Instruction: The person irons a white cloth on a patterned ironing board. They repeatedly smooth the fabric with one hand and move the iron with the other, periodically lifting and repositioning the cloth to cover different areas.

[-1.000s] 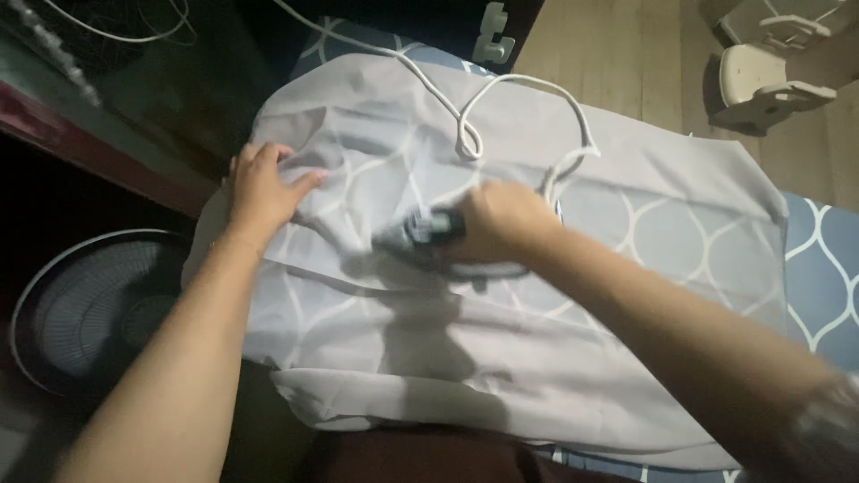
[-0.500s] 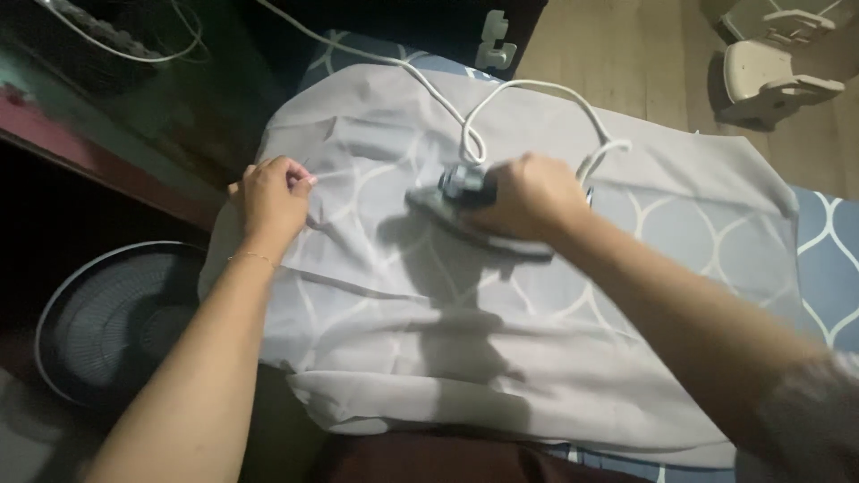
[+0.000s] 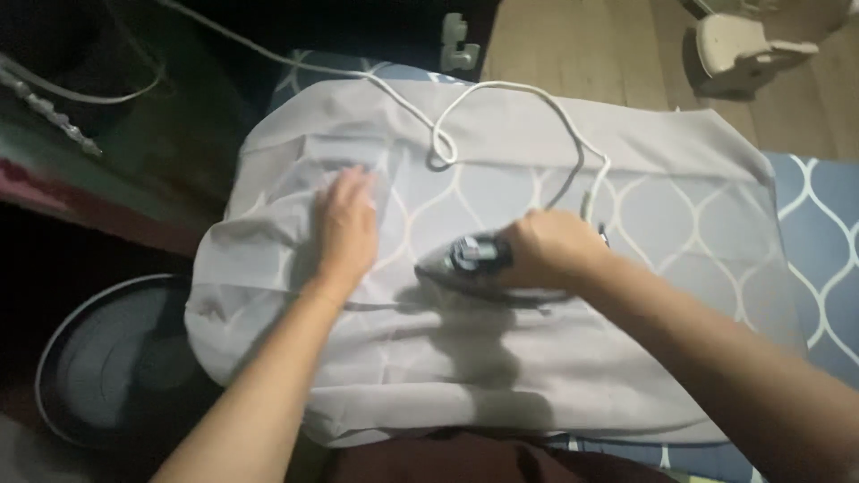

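Left hand (image 3: 347, 224) moved inward, flat on grey cloth (image 3: 501, 376); wooden floor (image 3: 582, 45) beyond.

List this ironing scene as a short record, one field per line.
setting: ironing board with blue and white patterned cover
cloth: pale grey fabric spread over the board
left hand: lies flat on the fabric, fingers spread
right hand: grips the handle of the iron
iron: sole down on the fabric, tip toward the left hand
cord: white, loops across the far part of the fabric
nearby: round fan on the floor at left, pale plastic stool at top right
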